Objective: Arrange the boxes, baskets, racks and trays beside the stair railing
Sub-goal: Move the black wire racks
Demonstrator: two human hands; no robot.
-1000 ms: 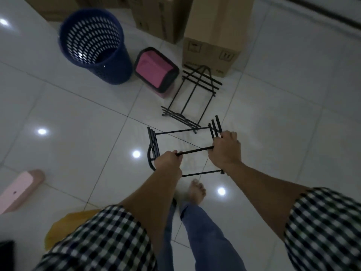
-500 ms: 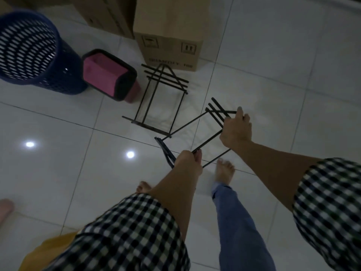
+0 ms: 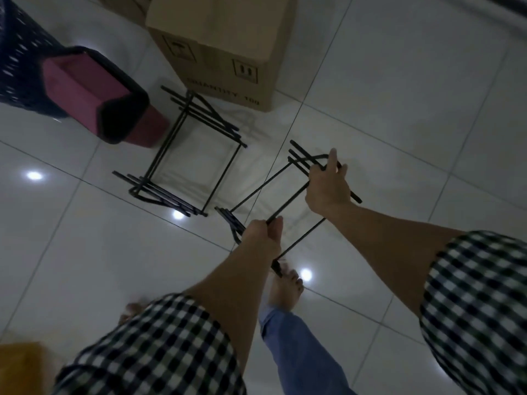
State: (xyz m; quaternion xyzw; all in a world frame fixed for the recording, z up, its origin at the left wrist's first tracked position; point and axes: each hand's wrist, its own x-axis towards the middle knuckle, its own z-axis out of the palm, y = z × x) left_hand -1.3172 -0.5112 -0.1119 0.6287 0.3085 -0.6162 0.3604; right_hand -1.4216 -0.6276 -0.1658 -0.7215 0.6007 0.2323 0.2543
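Centrally, one black wire rack [image 3: 288, 203] is held in both hands above the tiled floor [image 3: 399, 115], lying diagonally from lower left to upper right. The left hand [image 3: 262, 232] grips the near end, fingers curled round a rod with the thumb laid along it. The right hand [image 3: 328, 189] clasps the far end bars, fingers wrapped round them except the index finger, which is raised. The rack's lowest tip crosses in front of a bare foot [image 3: 285, 289].

A second black wire rack [image 3: 224, 178], of like build, stands on the floor just left of the held one and apart from it. That makes two racks.

Behind the second rack, at upper centre, sits one cardboard box [image 3: 222, 47]. Its face carries two framed handling symbols and a blurred line that reads roughly "QUANTITY 100".

Left of the floor rack is one pink bin [image 3: 94, 95] with a black rim, tipped toward the camera. One dark blue perforated basket [image 3: 20, 67] is touching or just behind it at the upper left edge.

Three light reflections show on the tiles. Both forearms emerge from checked sleeves [image 3: 159, 346]. A yellow object [image 3: 20, 366], too blurred to identify, occupies the lower left corner.
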